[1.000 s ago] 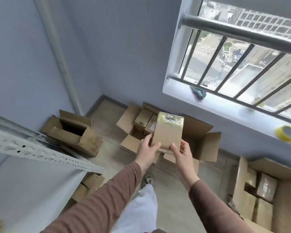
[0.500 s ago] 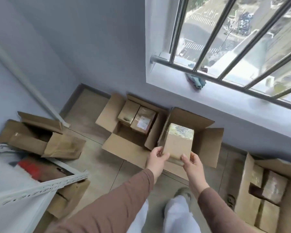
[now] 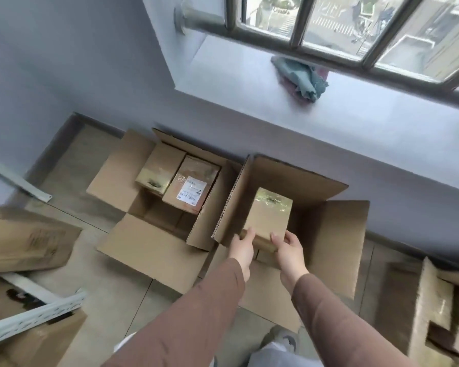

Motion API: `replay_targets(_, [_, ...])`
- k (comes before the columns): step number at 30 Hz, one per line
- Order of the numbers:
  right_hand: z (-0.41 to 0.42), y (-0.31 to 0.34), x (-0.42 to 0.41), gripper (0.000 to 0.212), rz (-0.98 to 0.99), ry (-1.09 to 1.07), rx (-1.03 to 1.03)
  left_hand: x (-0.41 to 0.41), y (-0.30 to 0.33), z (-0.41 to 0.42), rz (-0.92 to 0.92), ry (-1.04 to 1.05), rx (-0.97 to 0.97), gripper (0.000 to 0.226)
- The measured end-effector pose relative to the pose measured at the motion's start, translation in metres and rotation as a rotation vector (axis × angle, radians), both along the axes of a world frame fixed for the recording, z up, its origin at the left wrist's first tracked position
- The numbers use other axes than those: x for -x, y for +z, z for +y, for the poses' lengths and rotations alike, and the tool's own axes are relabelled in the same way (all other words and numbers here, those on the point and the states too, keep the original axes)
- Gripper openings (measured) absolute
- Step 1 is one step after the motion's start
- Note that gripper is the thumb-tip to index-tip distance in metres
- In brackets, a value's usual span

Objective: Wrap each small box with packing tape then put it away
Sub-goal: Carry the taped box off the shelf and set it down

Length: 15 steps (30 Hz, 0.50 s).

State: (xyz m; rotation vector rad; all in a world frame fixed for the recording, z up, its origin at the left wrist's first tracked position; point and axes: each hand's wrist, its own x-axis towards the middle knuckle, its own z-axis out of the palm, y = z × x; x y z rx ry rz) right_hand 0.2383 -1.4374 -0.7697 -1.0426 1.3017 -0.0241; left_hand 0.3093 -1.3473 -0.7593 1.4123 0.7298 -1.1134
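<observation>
both hands are on the small box [image 3: 269,221] rn, left hand [image 3: 243,246] clamped on its near-left corner and right hand [image 3: 289,245] on the near-right, thumbs on top and fingers tucked under afaict. makes sense to hold it by the near end w/ both hands bc it's being lowered far end first into the open carton [image 3: 329,234] on the floor, so the grip stays clear of the carton walls. box is tilted, shiny tape on its far end catches the window light, so the wrapping part looks done imo and this is the put-away step.

carton flaps are folded out flat, which keeps the mouth wide open for dropping stuff in. can't tell if the box touches the carton bottom yet, near end is hidden by the hands.

the second carton [image 3: 122,181] just beside it on the left already has two taped boxes [image 3: 175,178] stood side by side at the back, one w/ a white label, prob a packing order. more cartons at the far left and right edges, a rag [image 3: 302,78] sits on the window sill [image 3: 355,115] well out of the way.

next move is prob just set it down & let go.
</observation>
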Motion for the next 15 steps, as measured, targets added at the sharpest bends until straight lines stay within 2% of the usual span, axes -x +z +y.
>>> replay_targets(3, [-0.014, -0.057, -0.006, 0.05, 0.022, -0.005, -0.036, -0.007, -0.057, -0.018, 0.031, 0.04, -0.019, 0.081])
replay_targets(6, [-0.024, -0.12, -0.017, 0.053, 0.035, -0.006, -0.048, -0.018, -0.113, -0.03, 0.039, 0.02, -0.065, 0.047])
replay_targets(7, [-0.026, -0.135, -0.021, 0.055, 0.039, -0.004, -0.049, -0.022, -0.127, -0.032, 0.04, 0.007, -0.084, 0.043])
replay_targets(11, [-0.031, -0.195, -0.035, 0.062, 0.05, 0.019, -0.037, -0.036, -0.176, -0.043, 0.046, 0.019, -0.132, 0.046])
replay_targets(15, [-0.032, -0.236, -0.049, 0.053, 0.093, 0.032, 0.001, -0.047, -0.21, -0.051, 0.064, 0.068, -0.148, 0.044])
